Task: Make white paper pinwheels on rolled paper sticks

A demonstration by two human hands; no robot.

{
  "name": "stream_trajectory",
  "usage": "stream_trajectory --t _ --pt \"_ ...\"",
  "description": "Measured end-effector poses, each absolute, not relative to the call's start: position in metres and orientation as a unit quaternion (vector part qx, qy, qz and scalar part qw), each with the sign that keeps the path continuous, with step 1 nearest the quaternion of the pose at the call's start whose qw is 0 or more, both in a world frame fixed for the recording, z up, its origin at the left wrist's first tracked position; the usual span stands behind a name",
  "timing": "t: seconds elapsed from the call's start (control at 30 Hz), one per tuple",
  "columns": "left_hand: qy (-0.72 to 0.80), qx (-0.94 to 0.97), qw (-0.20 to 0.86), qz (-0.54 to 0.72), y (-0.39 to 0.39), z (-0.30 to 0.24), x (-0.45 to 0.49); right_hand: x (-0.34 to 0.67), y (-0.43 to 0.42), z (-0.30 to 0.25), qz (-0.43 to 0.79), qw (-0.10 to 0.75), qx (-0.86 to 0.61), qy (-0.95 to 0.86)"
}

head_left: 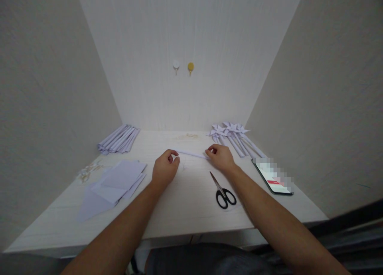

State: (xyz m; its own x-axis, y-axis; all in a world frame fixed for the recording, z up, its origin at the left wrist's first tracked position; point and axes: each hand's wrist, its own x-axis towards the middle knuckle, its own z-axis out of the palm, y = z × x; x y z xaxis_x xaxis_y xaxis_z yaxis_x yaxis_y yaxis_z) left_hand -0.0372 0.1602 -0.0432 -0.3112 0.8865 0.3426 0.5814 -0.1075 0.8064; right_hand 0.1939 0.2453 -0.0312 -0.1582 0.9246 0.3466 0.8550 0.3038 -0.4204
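Observation:
A thin white paper tube (192,153) lies crosswise between my two hands over the middle of the table. My left hand (165,168) is at its left end, fingers bent and thumb held apart from the index finger. The index fingertip is close to the tube, and I cannot tell if it touches. At the right end, the curled fingers of my right hand (221,157) are closed on the tube, partly hiding that end. Black-handled scissors (223,193) lie below my right hand, points facing up and left.
Square paper sheets (119,183) lie loosely stacked at left, beside small pale loose bits (89,171). Rolled paper tubes (119,139) are piled at the back left. Paper pinwheels (235,135) on sticks lie at the back right. A phone (272,177) lies near the right wall.

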Motion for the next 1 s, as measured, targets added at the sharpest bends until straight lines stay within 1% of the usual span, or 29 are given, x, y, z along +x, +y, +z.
stream_trajectory --t 0.27,0.43,0.6,0.67,0.77,0.87,1.0 --pt "0.677 0.574 0.127 0.442 0.159 -0.040 -0.041 0.179 0.232 -0.035 0.069 0.232 -0.520 -0.819" --pt "0.677 0.601 0.103 0.411 0.159 -0.038 -0.040 0.177 0.230 -0.040 0.044 0.238 -0.510 -0.825" --pt "0.657 0.669 0.078 0.339 0.142 -0.021 -0.064 0.178 0.230 -0.047 0.032 0.272 -0.500 -0.822" --pt "0.661 0.700 0.039 0.267 0.126 -0.013 -0.091 0.178 0.231 -0.049 0.034 0.294 -0.505 -0.811" --pt "0.707 0.677 0.023 0.205 0.093 -0.006 -0.139 0.176 0.232 -0.051 0.044 0.328 -0.521 -0.787" --pt "0.742 0.645 0.039 0.180 0.062 -0.005 -0.173 0.176 0.230 -0.049 0.059 0.363 -0.544 -0.754" --pt "0.732 0.659 0.041 0.167 0.042 -0.010 -0.182 0.177 0.222 -0.028 0.074 0.415 -0.569 -0.706"
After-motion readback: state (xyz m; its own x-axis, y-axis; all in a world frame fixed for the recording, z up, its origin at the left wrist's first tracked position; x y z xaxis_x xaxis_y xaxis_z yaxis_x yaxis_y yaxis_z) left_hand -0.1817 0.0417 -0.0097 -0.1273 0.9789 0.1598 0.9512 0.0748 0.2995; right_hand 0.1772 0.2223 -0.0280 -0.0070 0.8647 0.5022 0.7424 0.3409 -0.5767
